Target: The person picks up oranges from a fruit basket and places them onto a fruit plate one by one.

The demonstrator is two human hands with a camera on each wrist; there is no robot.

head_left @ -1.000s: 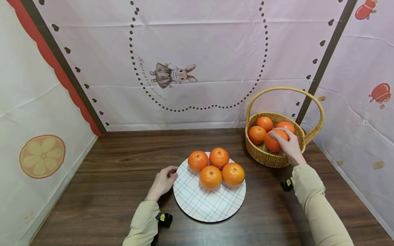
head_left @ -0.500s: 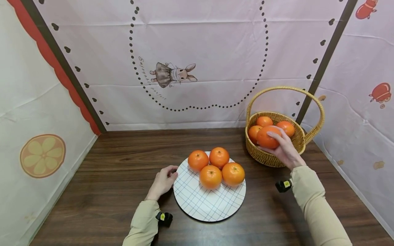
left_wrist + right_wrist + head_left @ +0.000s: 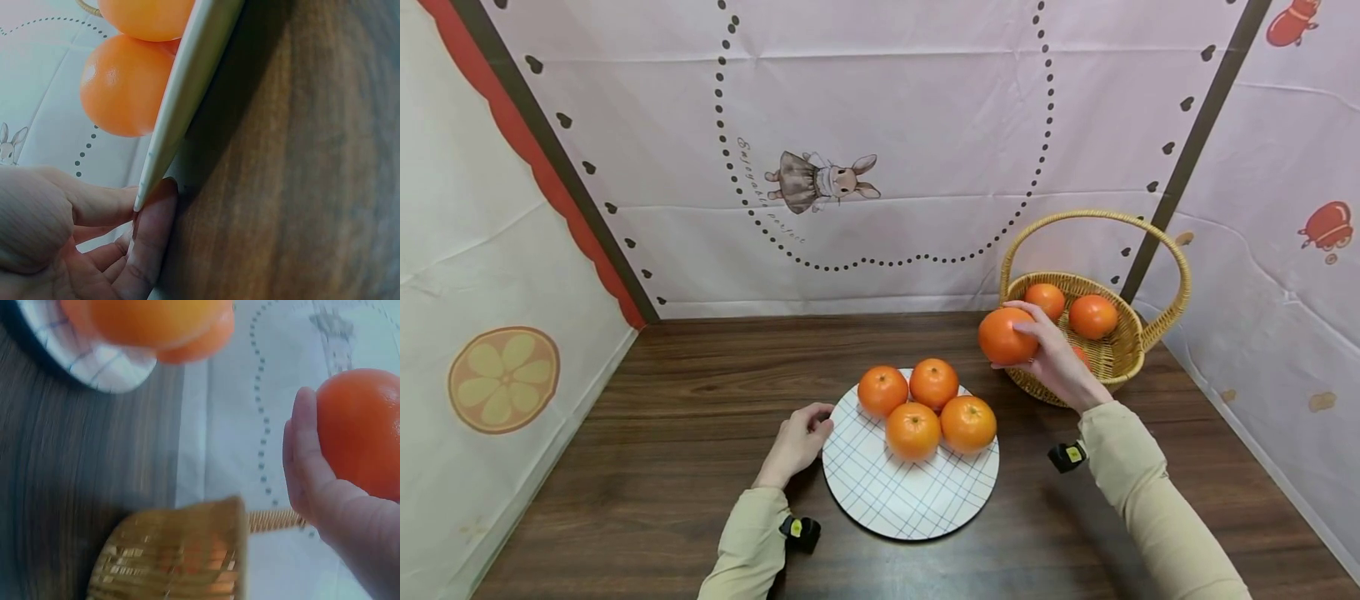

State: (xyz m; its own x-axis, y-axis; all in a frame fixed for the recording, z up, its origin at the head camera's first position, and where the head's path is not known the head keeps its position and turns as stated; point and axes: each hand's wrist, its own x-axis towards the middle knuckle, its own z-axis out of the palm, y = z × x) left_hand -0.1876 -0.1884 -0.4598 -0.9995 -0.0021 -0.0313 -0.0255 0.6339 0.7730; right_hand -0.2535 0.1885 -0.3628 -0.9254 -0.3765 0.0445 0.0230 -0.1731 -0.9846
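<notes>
My right hand [image 3: 1048,354] grips an orange [image 3: 1003,337] from its right side, raised over the left rim of the wicker basket [image 3: 1037,389]. In the right wrist view the fingers curve along the side of that orange [image 3: 362,431]. My left hand [image 3: 797,446] pinches the left edge of a round white plate [image 3: 895,500] with a checked pattern. Seen from the left wrist, the thumb is over the rim of the plate [image 3: 178,106] and the fingers are under it. Several oranges [image 3: 913,432] sit together on the plate's far half.
Inside the basket, at the back right, lie more oranges [image 3: 1093,317], one partly hidden by my right hand. A tall handle [image 3: 1093,215] arches over it. A printed cloth wall [image 3: 925,150] stands behind the dark wooden table [image 3: 715,375].
My right hand has lifted the orange out of the basket and carried it left past the rim. An orange in the basket has shifted. My left hand and the plate have stayed still.
</notes>
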